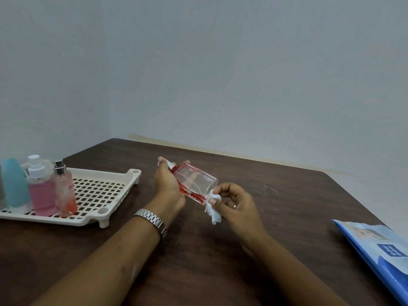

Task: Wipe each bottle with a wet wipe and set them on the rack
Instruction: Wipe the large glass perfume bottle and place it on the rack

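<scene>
I read "mee mee" on the blue wipes pack [375, 246] at 4 o'clock on the worktop [276, 250]. The peach bottle [65, 191] on the rack [99, 195], at 9 o'clock, shows only "EN". A teal bottle [15, 184] and a pink bottle [41, 193] stand beside it. At centre, the left hand [169, 184] grips the tilted red-tinted bottle [194, 182], and the right hand [234, 202] pinches the wet wipe [213, 209] against its base.

rack [106, 173] left on table [287, 195] | bottles [42, 191] on rack | wipe pack [379, 250] right

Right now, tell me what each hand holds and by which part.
The left hand grips the clear red perfume bottle at its cap end; the right hand pinches a wet wipe against the bottle's base.
</scene>
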Demonstrator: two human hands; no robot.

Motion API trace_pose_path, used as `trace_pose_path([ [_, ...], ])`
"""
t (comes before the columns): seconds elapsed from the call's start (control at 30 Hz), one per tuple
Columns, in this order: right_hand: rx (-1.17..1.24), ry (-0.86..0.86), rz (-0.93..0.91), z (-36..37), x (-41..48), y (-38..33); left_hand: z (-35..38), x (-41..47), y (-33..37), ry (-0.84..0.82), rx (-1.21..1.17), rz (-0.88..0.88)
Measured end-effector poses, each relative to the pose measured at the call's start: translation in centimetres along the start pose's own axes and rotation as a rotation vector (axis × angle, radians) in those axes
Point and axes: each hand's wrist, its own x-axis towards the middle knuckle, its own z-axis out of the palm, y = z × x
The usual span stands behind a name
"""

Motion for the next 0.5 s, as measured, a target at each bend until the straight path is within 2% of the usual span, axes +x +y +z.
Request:
trace_pose_path([
  [0.17, 0.033, 0.179, 0.047, -0.9, 0.3, 0.1, 0.4, -0.6, -0.7, -0.065, 0.049, -0.027],
  [0.27, 0.056, 0.225, 0.076, -0.8, 0.4, 0.3, 0.2, -0.2, -1.1, -0.045, 0.113, -0.006],
  [0.37, 0.063, 0.17, 0.059, -0.1, 0.1, 0.2, 0.1, 0.3, -0.9, 0.008, 0.081, 0.025],
  [0.5, -0.028, -0.01, 0.012, 0.4, -0.3, 0.0, -0.1, 0.5, 0.1, 0.067, 0.022, 0.071],
])
